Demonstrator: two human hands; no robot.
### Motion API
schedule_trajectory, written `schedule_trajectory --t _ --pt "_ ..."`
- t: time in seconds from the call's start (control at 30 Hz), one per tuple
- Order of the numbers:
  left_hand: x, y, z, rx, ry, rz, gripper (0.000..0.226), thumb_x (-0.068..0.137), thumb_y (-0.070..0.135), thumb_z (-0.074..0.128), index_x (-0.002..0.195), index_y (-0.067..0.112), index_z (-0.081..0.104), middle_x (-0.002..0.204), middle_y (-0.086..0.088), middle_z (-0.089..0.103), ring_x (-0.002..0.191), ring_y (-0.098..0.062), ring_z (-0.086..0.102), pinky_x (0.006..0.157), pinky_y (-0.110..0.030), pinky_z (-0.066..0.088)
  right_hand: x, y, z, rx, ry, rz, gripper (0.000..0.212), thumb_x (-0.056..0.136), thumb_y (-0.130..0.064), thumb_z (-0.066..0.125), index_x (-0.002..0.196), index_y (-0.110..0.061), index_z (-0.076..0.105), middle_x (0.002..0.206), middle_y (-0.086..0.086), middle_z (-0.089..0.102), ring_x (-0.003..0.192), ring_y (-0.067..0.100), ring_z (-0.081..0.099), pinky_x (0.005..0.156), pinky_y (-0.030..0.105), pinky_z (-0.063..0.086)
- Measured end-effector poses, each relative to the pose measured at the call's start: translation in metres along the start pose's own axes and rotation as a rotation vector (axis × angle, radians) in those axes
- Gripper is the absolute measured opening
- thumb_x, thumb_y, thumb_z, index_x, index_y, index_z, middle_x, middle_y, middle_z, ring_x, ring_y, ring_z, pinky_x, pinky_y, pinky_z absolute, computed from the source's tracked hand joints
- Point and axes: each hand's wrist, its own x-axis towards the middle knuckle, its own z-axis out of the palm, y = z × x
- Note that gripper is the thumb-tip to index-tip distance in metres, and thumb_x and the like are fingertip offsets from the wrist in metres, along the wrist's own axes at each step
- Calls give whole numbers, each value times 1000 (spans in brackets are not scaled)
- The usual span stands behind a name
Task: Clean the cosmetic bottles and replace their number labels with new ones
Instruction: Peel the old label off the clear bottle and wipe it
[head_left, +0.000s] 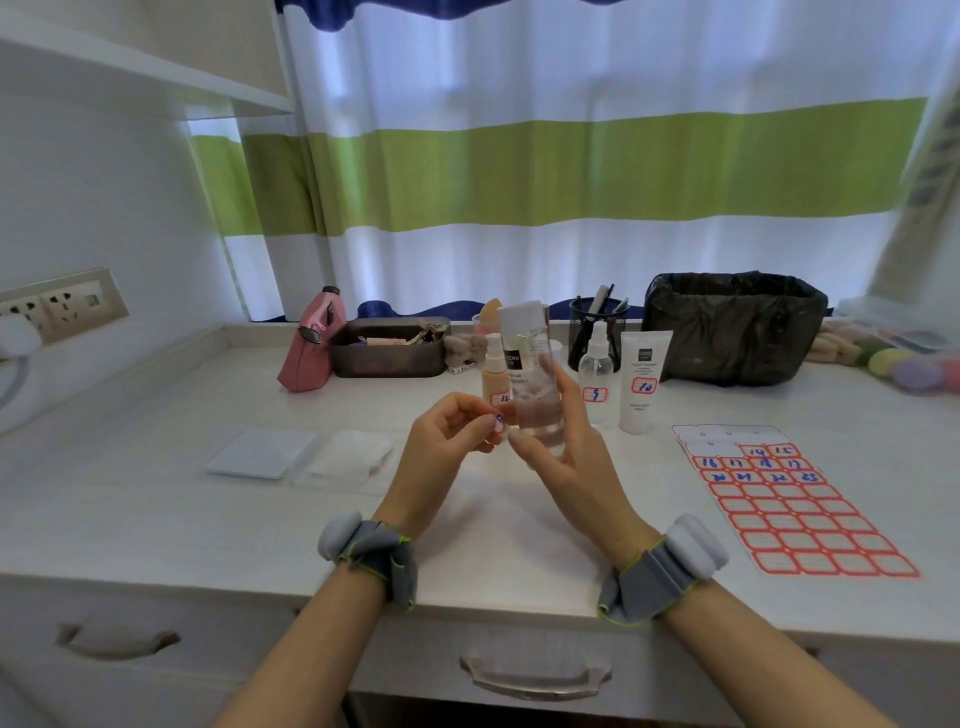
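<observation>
My right hand (558, 447) grips a clear bottle (535, 384) with a white cap, held upright above the desk. My left hand (452, 431) pinches a small red-edged number label (497, 422) right beside the bottle's lower left side. Behind them stand a beige pump bottle (496, 376) with a label, a clear spray bottle (596, 374) labelled 5 and a white tube (641, 382) labelled 10. A sheet of red-framed labels (789, 499) with blue numbers lies on the desk at the right.
Two white wipe pads (301, 457) lie on the left of the desk (156, 499). At the back are a pink pouch (311, 343), a dark tray (389, 348), a mesh pen cup (597, 322) and a black-lined bin (732, 327). Drawer handles sit below the front edge.
</observation>
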Motion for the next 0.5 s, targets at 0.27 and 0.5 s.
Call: schedule_trajectory --t 0.27,0.5 --pt "0 -2 0 -15 -78 -8 6 91 7 57 94 9 61 104 -12 61 93 -22 62 77 -27 53 1 3 -1 41 -13 34 71 83 -31 62 143 -39 25 121 -2 61 104 9 62 80 26 53" --pt "-1 2 3 41 -3 89 13 89 1 58 99 -2 49 83 -11 65 74 -12 66 69 -23 55 2 8 1 6 -24 67 71 85 -26 62 145 -33 25 110 -3 66 93 6 65 70 17 49"
